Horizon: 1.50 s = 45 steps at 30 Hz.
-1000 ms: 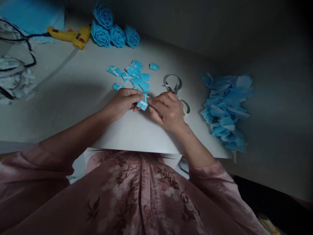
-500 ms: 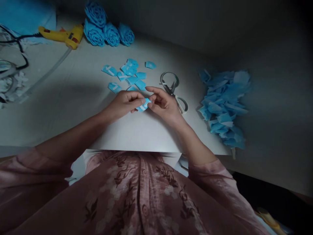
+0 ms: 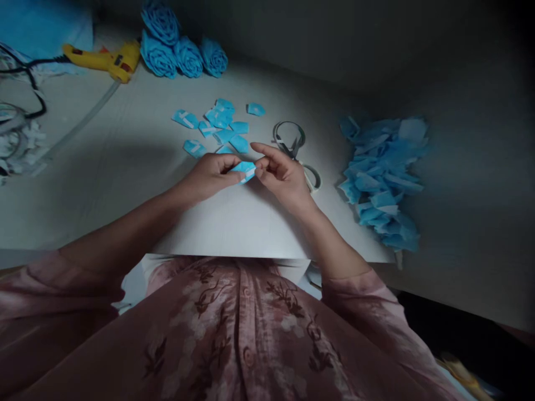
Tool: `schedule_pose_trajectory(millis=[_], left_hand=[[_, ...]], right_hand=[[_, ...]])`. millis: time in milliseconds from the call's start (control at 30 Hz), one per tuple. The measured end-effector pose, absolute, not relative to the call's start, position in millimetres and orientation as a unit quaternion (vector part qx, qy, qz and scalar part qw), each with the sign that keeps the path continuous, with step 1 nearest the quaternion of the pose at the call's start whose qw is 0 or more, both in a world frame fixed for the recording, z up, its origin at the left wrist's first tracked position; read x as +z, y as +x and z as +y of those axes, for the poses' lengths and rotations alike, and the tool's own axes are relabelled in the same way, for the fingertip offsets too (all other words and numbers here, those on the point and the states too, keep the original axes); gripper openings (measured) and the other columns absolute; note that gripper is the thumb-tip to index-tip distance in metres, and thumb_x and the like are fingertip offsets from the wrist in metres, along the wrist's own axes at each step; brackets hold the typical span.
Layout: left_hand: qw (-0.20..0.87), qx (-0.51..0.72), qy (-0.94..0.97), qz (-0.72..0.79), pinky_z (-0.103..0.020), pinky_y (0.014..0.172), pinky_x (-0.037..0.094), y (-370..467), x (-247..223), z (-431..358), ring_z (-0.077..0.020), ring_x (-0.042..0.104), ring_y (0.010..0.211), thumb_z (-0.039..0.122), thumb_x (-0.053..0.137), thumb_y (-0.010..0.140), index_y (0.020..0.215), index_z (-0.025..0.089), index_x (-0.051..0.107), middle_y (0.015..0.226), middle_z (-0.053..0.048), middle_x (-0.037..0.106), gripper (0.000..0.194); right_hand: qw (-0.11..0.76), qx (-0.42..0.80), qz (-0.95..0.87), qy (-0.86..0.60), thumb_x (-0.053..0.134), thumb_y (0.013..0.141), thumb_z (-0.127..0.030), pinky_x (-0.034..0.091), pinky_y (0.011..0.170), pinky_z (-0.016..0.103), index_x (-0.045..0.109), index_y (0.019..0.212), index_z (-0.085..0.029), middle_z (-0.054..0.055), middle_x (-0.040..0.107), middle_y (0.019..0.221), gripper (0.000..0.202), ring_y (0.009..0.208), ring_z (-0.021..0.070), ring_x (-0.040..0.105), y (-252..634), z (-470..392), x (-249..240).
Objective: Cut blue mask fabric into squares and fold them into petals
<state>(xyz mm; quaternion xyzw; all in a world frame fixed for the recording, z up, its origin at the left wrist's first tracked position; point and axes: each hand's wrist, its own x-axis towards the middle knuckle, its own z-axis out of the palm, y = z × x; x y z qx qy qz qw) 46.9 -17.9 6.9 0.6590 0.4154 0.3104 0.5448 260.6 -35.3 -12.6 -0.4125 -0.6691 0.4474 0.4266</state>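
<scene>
Between my two hands is a small blue petal piece (image 3: 246, 170) with a white strip across it, held just above the table. My left hand (image 3: 213, 174) pinches its left side between thumb and fingers. The thumb and fingertip of my right hand (image 3: 284, 177) close on its right edge, with the index finger stretched out above. Just beyond my hands lie several similar blue pieces (image 3: 221, 115), some bearing white strips. Scissors (image 3: 292, 146) rest behind my right hand, which partly hides them.
A heap of loose blue petals (image 3: 382, 178) lies at the table's right side. Several rolled blue crepe-like roses (image 3: 188, 55) stand at the back, beside a yellow glue gun (image 3: 123, 62) with a clear glue stick. Tape rolls and white scraps (image 3: 16, 136) sit far left, near a black cord.
The petal piece has turned slightly between my fingers, showing more of its blue face. My hands stay in nearly the same place. The view has shifted a little.
</scene>
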Motion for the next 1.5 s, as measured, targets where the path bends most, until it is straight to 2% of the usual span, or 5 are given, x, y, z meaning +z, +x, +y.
schedule_pose_trajectory(millis=[167, 467, 833, 1167, 1500], left_hand=[[0.550, 0.305, 0.650, 0.425, -0.025, 0.054, 0.029, 46.7, 3.5, -16.1, -0.0097, 0.043, 0.057, 0.027, 0.067, 0.080, 0.072, 0.019, 0.058, 0.060, 0.004, 0.048, 0.015], [0.583, 0.316, 0.647, 0.377, -0.024, 0.056, 0.040, 49.0, 4.9, -18.1, -0.0105, 0.050, 0.059, 0.040, 0.068, 0.084, 0.077, 0.019, 0.059, 0.065, 0.002, 0.053, 0.024], [0.559, 0.318, 0.638, 0.424, -0.023, 0.054, 0.037, 47.0, -3.4, -15.5, -0.0097, 0.048, 0.057, 0.033, 0.071, 0.080, 0.074, 0.018, 0.061, 0.062, 0.003, 0.054, 0.019], [0.584, 0.340, 0.623, 0.394, -0.026, 0.057, 0.043, 49.8, 1.1, -18.3, -0.0118, 0.054, 0.060, 0.049, 0.062, 0.088, 0.080, 0.018, 0.061, 0.072, -0.002, 0.063, 0.031], [0.542, 0.323, 0.645, 0.431, -0.024, 0.055, 0.035, 51.4, 0.8, -16.3, -0.0109, 0.047, 0.057, 0.035, 0.070, 0.077, 0.086, 0.019, 0.065, 0.062, 0.003, 0.054, 0.019]], right_hand=[[0.416, 0.481, -0.648, -0.420, 0.071, 0.092, -0.066, 0.060, 0.082, 0.033, 0.067, 0.139, -0.025, 0.004, 0.073, 0.104, 0.062, 0.089, 0.0165, 0.066, 263.0, -35.4, -5.5], [0.428, 0.444, -0.674, -0.405, 0.071, 0.094, -0.061, 0.055, 0.079, 0.032, 0.065, 0.139, -0.025, -0.001, 0.058, 0.089, 0.058, 0.079, 0.0148, 0.056, 259.0, -34.4, -11.6], [0.416, 0.475, -0.670, -0.390, 0.072, 0.093, -0.061, 0.058, 0.089, 0.037, 0.063, 0.140, -0.026, 0.001, 0.066, 0.095, 0.059, 0.088, 0.0180, 0.064, 258.3, -34.6, -15.3], [0.421, 0.462, -0.669, -0.403, 0.072, 0.094, -0.056, 0.061, 0.089, 0.039, 0.061, 0.141, -0.024, 0.003, 0.069, 0.098, 0.059, 0.090, 0.0203, 0.067, 253.7, -37.8, -13.7], [0.394, 0.455, -0.685, -0.411, 0.073, 0.093, -0.057, 0.061, 0.089, 0.038, 0.061, 0.143, -0.024, 0.003, 0.067, 0.100, 0.061, 0.091, 0.0195, 0.066, 252.5, -40.3, -10.1]])
